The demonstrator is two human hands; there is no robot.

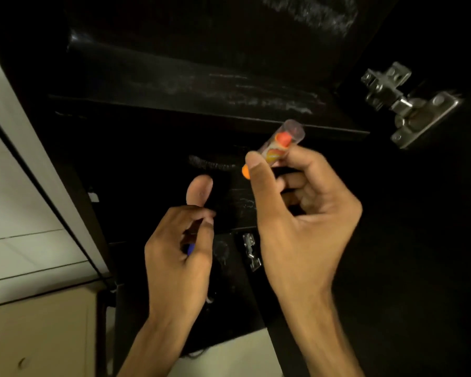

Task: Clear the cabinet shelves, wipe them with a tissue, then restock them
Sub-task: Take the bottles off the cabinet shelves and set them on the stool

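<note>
I am looking into a dark cabinet (174, 148) with its door open; both hands are raised in front of the shelves. My right hand (305, 213) is pinching a small tube (282, 144) between thumb and curled fingers. The tube is sticking up and to the right out of the grip, its long axis tilting toward the front edge of the upper shelf (201, 107), which is lying just above and behind it. By my judgement the right hand is the nearer one to that shelf, so any placing is turning on pushing the tube forward along that tilt.

The tube is looking clear at its capped end, with an orange-red tip inside and an orange-and-yellow printed body; an orange bit is showing below the thumb.

My left hand (185, 248) is curling round something blue (190, 249), mostly hidden; I cannot tell what it is.

The shelf surfaces are showing pale streaks. A metal hinge (408, 104) is sitting at upper right.
</note>
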